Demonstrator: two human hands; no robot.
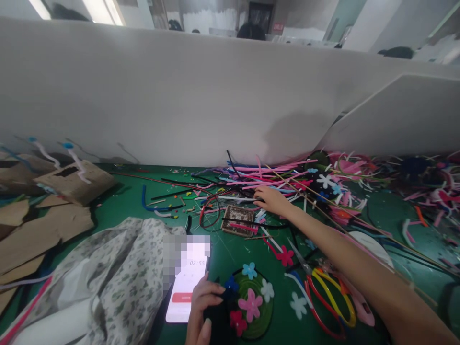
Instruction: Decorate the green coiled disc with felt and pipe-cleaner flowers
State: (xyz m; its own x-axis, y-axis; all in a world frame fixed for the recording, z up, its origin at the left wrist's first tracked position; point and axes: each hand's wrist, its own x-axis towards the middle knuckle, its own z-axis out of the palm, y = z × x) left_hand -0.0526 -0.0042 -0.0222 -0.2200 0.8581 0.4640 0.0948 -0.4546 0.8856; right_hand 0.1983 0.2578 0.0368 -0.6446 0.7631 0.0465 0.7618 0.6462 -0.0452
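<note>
My right hand (271,201) reaches over a heap of pipe cleaners (237,179) in pink, black, white and blue. Its fingers are bent and slightly apart among the strands, and I see nothing held. Close to me, my left hand (201,306) is loosely curled, thumb apart from the fingers, beside a lit phone (179,311) with a timer. Its fingertips are near a round green coiled piece (264,321) bearing pink, red, blue and white flowers. Whether they touch it is hidden in a dark patch. A small brown patterned tray (230,213) lies below my right hand.
Scissors (334,297) with red and yellow handles lie under my right forearm, near a loose white flower (298,305). Patterned cloth (132,258) and cut cardboard (46,235) cover the left side. A pale partition (179,96) rises behind. More pipe-cleaner pieces (348,167) crowd the right.
</note>
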